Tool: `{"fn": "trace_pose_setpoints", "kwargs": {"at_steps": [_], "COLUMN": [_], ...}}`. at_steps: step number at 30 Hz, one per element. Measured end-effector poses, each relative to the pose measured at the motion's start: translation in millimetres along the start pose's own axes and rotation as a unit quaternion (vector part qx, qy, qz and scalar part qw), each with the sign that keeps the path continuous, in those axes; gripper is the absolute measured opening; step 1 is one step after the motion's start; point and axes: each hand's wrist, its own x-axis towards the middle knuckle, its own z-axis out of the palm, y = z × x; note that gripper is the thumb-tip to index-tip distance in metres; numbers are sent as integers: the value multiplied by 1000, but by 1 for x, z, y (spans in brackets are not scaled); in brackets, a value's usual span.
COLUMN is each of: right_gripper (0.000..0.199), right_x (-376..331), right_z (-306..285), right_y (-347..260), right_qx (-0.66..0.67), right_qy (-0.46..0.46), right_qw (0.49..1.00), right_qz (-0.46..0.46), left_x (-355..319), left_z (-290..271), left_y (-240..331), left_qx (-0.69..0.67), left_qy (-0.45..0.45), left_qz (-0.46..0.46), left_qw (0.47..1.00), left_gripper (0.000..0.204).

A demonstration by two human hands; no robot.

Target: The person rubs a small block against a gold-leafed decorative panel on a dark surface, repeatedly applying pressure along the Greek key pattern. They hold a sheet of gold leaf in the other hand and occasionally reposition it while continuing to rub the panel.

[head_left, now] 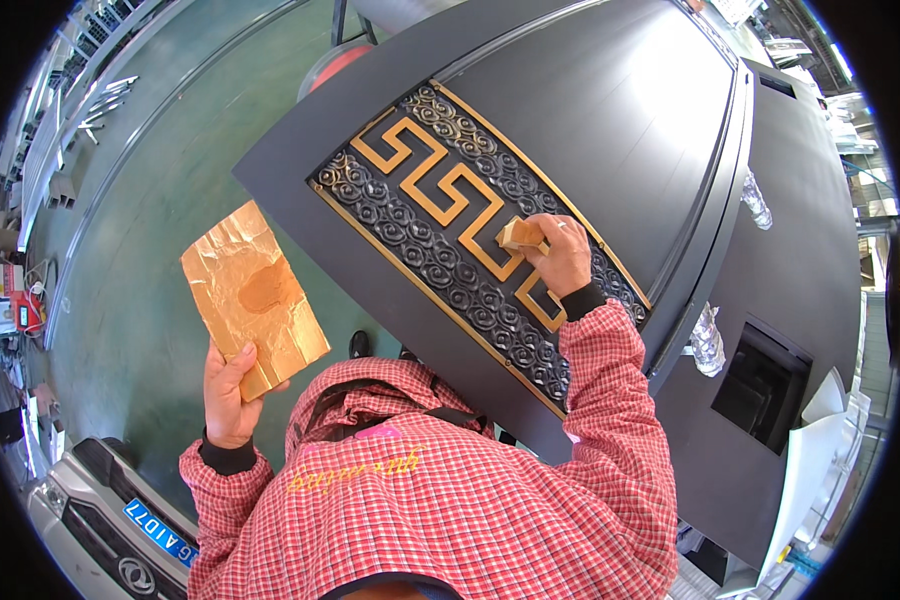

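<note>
My left hand (234, 392) grips the lower end of a flat board wrapped in gold-coloured foil (225, 262), thumb on top. A darker gold-brown smear (269, 288) marks the board's face. In my right hand (566, 258) is a small gold-stained sponge block (523, 236), pinched between thumb and fingers. The block touches the raised key-pattern strip (450, 205), which is gold along most of its length. That strip runs through a dark ornamental panel (410, 240) of raised swirls, edged by narrow gold borders. My right hand covers part of the strip.
The panel is set in a large dark grey door (590, 110). Crumpled clear wrapping (708, 340) hangs at its right, beside a second dark panel with a rectangular opening (762, 385). A parked car (100, 520) stands at lower left, and a red-and-white machine (22, 300) at far left.
</note>
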Motion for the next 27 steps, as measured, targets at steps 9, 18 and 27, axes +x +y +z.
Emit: {"fn": "trace_pose_setpoints", "kwargs": {"at_steps": [9,18,27], "right_gripper": [36,32,38], "right_x": [5,5,10], "right_z": [1,5,4], "right_y": [1,8,9], "right_qx": [16,32,-18], "right_qy": [24,28,13], "right_qw": [1000,999,999], "right_qz": [12,-3,29], "left_x": [0,1,1], "left_z": [4,8,9], "left_y": [2,3,2], "left_qx": [2,6,6], "left_qy": [-3,4,-1], "left_qz": [0,1,1], "left_qw": [1000,1000,1000], "left_gripper": [47,47,46]}}
